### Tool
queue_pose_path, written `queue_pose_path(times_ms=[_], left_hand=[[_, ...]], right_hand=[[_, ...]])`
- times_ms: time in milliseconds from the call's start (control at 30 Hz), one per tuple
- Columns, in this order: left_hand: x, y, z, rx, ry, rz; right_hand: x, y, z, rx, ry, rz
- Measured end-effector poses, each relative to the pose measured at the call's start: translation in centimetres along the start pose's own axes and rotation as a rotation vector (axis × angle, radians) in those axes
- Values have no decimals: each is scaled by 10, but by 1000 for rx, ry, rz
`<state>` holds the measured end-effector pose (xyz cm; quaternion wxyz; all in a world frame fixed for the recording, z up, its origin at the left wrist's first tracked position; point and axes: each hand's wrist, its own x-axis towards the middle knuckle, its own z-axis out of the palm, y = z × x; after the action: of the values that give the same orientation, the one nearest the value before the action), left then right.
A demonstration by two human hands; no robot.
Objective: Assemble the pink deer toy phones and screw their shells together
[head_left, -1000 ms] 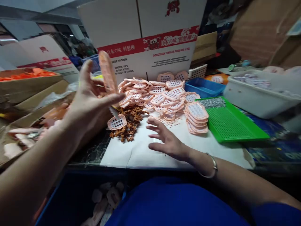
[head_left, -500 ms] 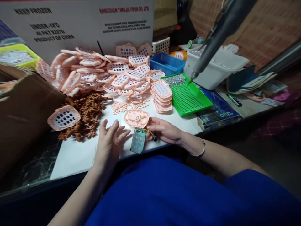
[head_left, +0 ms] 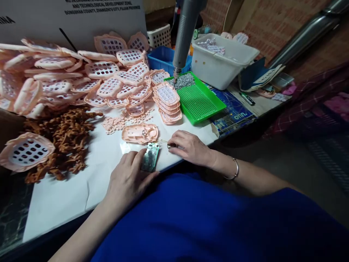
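A green circuit board lies at the table's front edge. My left hand grips its left side, fingers on top and thumb by the lower edge. Thin wires run from the board's upper corner to a small round dark part, which my right hand pinches between thumb and fingers. Just beyond the board rests an open pink plastic shell, hollow side up, with a small metal piece inside its right half. Small pink buttons are scattered behind it.
Perforated pink shells are heaped at the back, with a short stack at right. Brown pieces pile up at left. A hanging screwdriver points down near a green tray of screws. Blue and white bins stand behind.
My left hand has turned palm down and taken hold of the circuit board. My right hand now pinches the dark part on the wires. The view has swung right.
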<state>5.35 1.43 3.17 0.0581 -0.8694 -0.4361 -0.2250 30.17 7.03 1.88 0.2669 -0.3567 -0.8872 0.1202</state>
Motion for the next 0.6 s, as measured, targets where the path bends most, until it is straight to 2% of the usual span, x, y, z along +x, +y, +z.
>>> queue_pose_path(times_ms=[200,300,433,600], left_hand=[[1,-1,-9,-36,59,60],[-4,-6,-14,-142,68,8],[-11,-15,-16,-255,71,-104],[-13,-25,-16,-273,58,-178]], right_hand=[[0,6,2,-33,7,-80],[5,7,2,35,20,22],[11,5,-3,-49,-113,134],[10,4,-6,-172,-223,41]])
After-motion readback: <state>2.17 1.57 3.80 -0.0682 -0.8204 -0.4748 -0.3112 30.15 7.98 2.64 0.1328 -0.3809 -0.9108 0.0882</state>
